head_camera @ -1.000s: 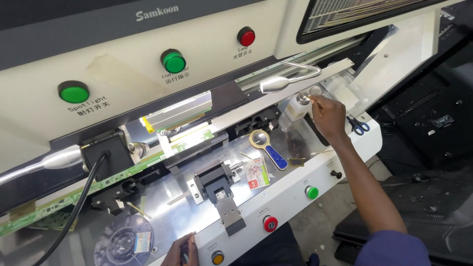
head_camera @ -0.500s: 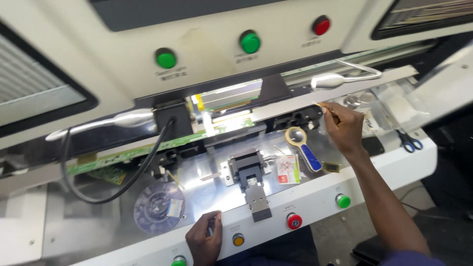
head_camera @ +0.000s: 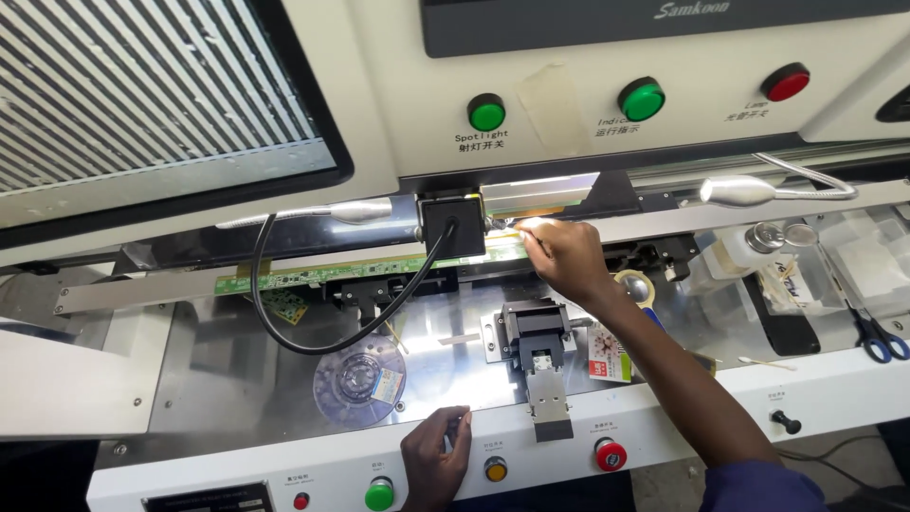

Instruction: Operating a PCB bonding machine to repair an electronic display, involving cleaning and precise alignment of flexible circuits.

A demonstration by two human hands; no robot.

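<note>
The right hand (head_camera: 561,254) reaches to the lit green circuit strip (head_camera: 379,272), fingers pinched, apparently on its edge; the left hand (head_camera: 436,453) rests curled, empty, steadying on the bench (head_camera: 284,465).

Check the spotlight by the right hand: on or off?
On: a bright glare falls on the right hand and the strip beside its fingertips.

Right hand (head_camera: 559,258) covers whatever its fingertips pinch mid-frame, glare there too. Left hand (head_camera: 436,455) is cut off at the bottom edge, scissors (head_camera: 877,332) at the right.
</note>
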